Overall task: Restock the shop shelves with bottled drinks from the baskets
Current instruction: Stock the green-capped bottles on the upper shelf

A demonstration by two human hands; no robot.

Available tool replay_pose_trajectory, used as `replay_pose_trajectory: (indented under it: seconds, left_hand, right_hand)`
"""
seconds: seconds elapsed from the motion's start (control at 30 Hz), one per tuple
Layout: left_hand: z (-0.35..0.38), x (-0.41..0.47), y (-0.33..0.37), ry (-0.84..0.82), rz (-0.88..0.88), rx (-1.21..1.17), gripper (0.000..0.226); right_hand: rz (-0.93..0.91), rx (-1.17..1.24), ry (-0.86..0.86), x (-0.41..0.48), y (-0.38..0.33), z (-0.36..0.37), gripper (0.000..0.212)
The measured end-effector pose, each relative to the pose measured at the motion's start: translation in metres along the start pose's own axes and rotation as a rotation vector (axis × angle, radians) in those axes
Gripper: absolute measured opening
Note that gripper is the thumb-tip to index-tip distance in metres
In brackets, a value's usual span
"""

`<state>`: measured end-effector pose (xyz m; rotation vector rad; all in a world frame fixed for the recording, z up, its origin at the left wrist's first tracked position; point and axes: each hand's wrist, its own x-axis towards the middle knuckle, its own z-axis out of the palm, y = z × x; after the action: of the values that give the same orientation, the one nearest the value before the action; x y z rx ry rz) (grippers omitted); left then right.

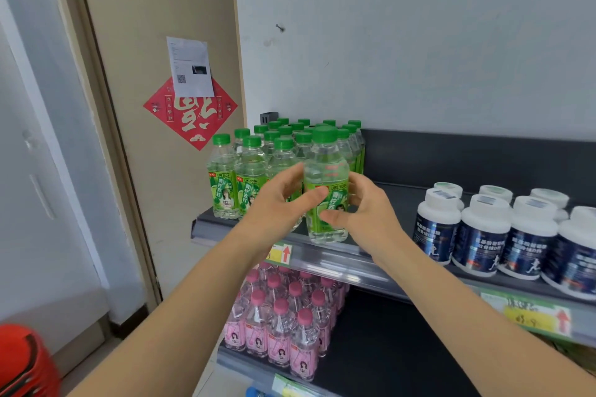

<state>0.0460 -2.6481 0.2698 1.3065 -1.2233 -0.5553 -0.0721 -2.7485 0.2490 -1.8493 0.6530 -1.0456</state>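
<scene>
bottom left corner has a red object [22,361] with a dark strap, mostly cut off, so can't tell what it is. next over is a beige door [154,26] with a red diamond decoration [190,113] and a printed sheet of paper [190,68] stuck over its top point.

then the dark top shelf [396,200]. its left end is packed with a block of green-capped bottles [251,171], several rows deep, all upright. right under them on the lower shelf [387,348] sits a block of pink-capped bottles [283,325] with pink labels.

the left hand [277,206] is wrapped round the lime soda bottle [325,171], thumb across the front of the label and fingers curled behind. the bottle itself is clear plastic with clear liquid, a chunky green cap, and a bright green label reading "lime soda" with big white characters and a little cartoon figure. it's upright at the front edge of the top shelf, just right of the green block, base down at the shelf lip. can't tell if it's fully resting there. a yellow price tag [280,253] with a red arrow sits on the rail below.

the right hand [371,213] grips the other side, thumb on the lower label and fingers curled round the back.

further right on the same shelf are white-lidded jars [483,229] with dark blue labels, well apart from the bottle.
</scene>
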Motion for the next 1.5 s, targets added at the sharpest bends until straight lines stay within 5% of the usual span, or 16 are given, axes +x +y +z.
replay_pose_trajectory:
  seconds: [0.23,1.0,1.13,1.27,1.5]
  left_hand:
    - [-0.032,-0.018,-0.011,0.102,-0.029,0.184,0.040]
    - [-0.075,-0.062,-0.042,0.181,-0.163,0.171,0.027]
    - [-0.085,-0.074,-0.056,0.186,-0.211,0.163,0.027]
    - [-0.097,-0.089,-0.074,0.218,-0.254,0.160,0.027]
    - [-0.125,-0.166,-0.163,0.297,-0.452,0.223,0.029]
  right_hand:
    - [0.309,-0.194,0.210,0.052,0.032,0.005,0.070]
    - [0.227,-0.310,0.232,0.058,0.035,0.029,0.082]
    - [0.036,-0.314,0.271,0.021,0.014,0.045,0.076]
    - [-0.180,-0.346,0.034,-0.032,0.005,0.082,0.066]
    - [-0.161,-0.453,-0.426,-0.100,0.078,0.162,0.050]
